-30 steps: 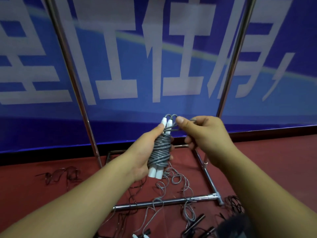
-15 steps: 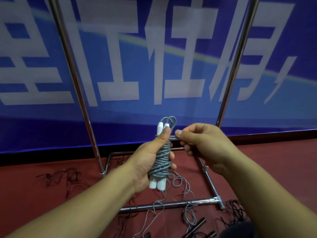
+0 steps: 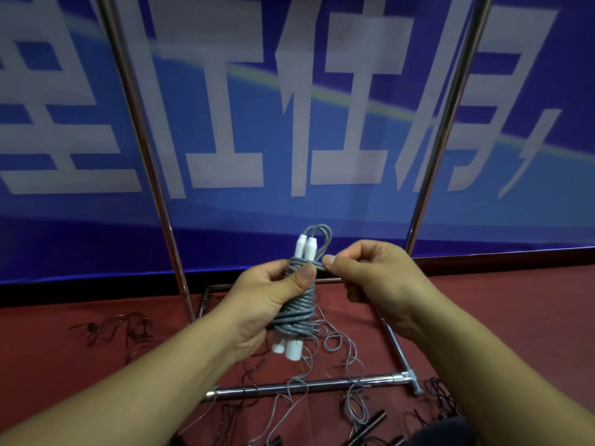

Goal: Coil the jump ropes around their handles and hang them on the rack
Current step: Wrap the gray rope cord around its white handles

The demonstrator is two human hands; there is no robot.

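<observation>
A grey jump rope [image 3: 299,309] is wound in many turns around its two white handles [image 3: 306,249], held upright side by side. My left hand [image 3: 260,304] grips the bundle, thumb pressed on the upper coils. My right hand [image 3: 373,278] pinches the rope's end at the top right of the coil, between thumb and forefinger. A small loop of rope stands above the handle tips. The metal rack [image 3: 151,175] rises behind my hands as two slanted chrome poles, and its base frame lies on the red floor.
Another grey rope [image 3: 338,355] lies loose over the rack's base bar [image 3: 306,386]. Dark ropes with black handles [image 3: 367,428] lie tangled at the lower right, and more dark rope [image 3: 112,329] at the left. A blue banner [image 3: 289,107] covers the wall behind.
My right hand has brought the rope's end down from above the handle tips to the upper coils. My left thumb has slid down onto the coil. The bundle sits a little lower.
</observation>
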